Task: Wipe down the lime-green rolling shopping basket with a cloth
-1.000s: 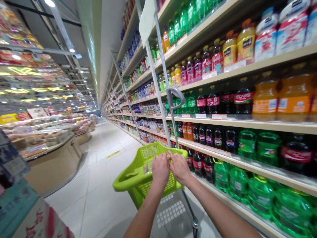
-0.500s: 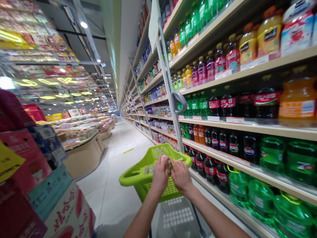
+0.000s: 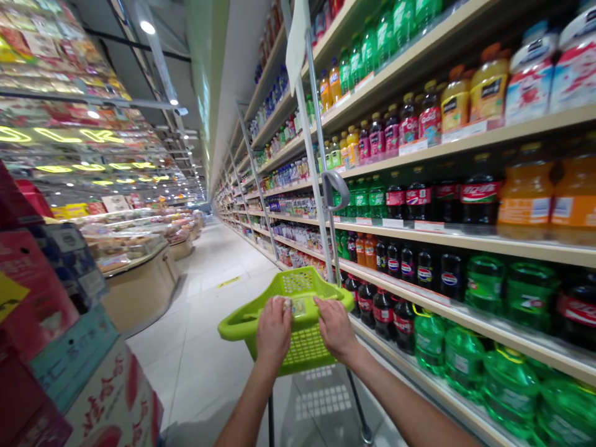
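Observation:
A lime-green shopping cart (image 3: 298, 347) with a perforated plastic basket stands right in front of me. My left hand (image 3: 274, 332) is closed over the left-middle part of its handle. A small crumpled white thing, possibly tissue, shows at that hand's fingertips. On the right part of the handle, my right hand (image 3: 336, 329) is closed too, thumb and fingers over the green rim. Between the two hands a light label panel (image 3: 302, 307) is visible on the handle. The fingers' undersides are hidden.
Along the right run shelves of drinks, with cola bottles (image 3: 383, 315) and big green bottles (image 3: 431, 338) low down. A grey metal ladder (image 3: 321, 186) leans there, close to the cart. Stacked boxes (image 3: 109, 397) and a food display (image 3: 139, 285) stand left. A tiled aisle (image 3: 205, 267) leads ahead.
My hands, close together before, are now apart on the handle: the left has moved left, uncovering the label panel. The view has turned slightly right, and the shelves have shifted left.

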Demonstrator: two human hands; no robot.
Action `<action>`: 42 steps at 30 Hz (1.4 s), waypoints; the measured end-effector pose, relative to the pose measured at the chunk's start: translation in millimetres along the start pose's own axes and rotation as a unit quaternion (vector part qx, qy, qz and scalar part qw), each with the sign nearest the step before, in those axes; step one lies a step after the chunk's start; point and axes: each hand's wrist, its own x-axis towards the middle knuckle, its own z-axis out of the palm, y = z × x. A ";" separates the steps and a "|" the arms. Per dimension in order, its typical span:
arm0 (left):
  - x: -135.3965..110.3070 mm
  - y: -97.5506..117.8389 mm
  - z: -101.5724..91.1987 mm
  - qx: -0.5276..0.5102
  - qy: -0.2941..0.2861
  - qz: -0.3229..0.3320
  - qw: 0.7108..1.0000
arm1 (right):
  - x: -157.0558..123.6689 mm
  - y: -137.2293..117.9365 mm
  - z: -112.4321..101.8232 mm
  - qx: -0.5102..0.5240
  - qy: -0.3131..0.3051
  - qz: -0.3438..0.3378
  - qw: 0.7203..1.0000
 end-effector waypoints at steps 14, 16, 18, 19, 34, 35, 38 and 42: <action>-1.2 -35.4 -4.9 -0.001 0.128 -0.059 0.990 | 4.8 3.6 -8.3 -0.078 -0.020 0.062 0.995; -1.2 -16.6 5.8 -0.057 0.110 -0.026 0.992 | 4.6 0.5 -3.3 -0.075 -0.013 0.061 0.995; -0.4 7.0 17.2 -0.109 0.081 0.019 0.991 | 4.0 0.8 0.2 -0.075 -0.013 0.049 0.996; 0.2 16.1 21.1 -0.125 0.063 0.046 0.989 | 3.6 2.3 1.1 -0.076 -0.014 0.041 0.996; -5.7 -0.7 10.7 0.012 0.014 0.076 0.997 | 6.7 8.0 4.4 -0.068 -0.018 0.047 0.996; -5.6 5.7 13.1 0.010 0.018 0.088 0.996 | 7.2 10.1 3.0 -0.070 -0.021 0.053 0.996; -3.8 7.3 15.4 0.008 0.048 0.111 0.993 | 7.1 16.8 -2.2 -0.076 -0.031 0.056 0.995; -1.5 -34.2 3.6 0.044 0.096 0.044 0.993 | 4.5 17.6 -6.9 -0.084 -0.032 0.049 0.995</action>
